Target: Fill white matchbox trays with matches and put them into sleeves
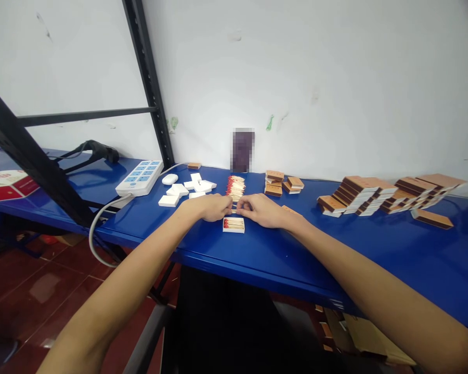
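My left hand (217,207) and my right hand (262,210) meet over the blue table, fingers closed in a pinch. A few pale matches (234,209) stretch between the fingertips, held from both ends. Just below them lies a small white matchbox tray (234,230) with red-headed matches in it, heads to the left. Behind my fingers is a loose pile of matches (236,186), heads mostly to the left; my hands cover its near part.
White trays (169,200) lie scattered to the left beside a white earbud-like case (170,179) and a power strip (140,178). Matchboxes (273,190) are stacked right of the pile, with longer stacks (354,195) farther right. A black shelf post (150,78) rises at left.
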The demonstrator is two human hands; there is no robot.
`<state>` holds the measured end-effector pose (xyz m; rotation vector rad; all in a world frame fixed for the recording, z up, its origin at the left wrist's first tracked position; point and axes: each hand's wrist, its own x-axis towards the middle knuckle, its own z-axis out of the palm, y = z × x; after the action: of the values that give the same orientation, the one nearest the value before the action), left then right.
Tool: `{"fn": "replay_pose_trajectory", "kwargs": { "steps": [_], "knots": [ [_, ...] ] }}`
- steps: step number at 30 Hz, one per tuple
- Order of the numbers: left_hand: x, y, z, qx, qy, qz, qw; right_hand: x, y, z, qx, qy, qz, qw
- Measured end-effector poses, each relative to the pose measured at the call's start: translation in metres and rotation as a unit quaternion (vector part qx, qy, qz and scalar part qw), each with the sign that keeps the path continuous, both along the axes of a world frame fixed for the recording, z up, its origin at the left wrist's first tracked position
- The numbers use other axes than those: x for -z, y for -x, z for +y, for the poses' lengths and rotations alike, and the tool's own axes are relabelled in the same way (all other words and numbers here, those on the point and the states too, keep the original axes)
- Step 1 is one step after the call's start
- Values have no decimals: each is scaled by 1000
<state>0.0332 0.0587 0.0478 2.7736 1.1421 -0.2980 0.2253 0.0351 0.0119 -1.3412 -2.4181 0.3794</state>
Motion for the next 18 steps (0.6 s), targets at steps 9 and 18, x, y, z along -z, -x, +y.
{"fn": "replay_pose_trajectory", "kwargs": {
  "steps": [9,18],
  "knots": [
    [-1,-6,-10,7,-35,53,998,-4,1,-3,-3,-16,-61,998],
    [-1,-5,-13,2,-50,53,997,-1,-1,-3,-28,-28,-69,997]
  ]
}}
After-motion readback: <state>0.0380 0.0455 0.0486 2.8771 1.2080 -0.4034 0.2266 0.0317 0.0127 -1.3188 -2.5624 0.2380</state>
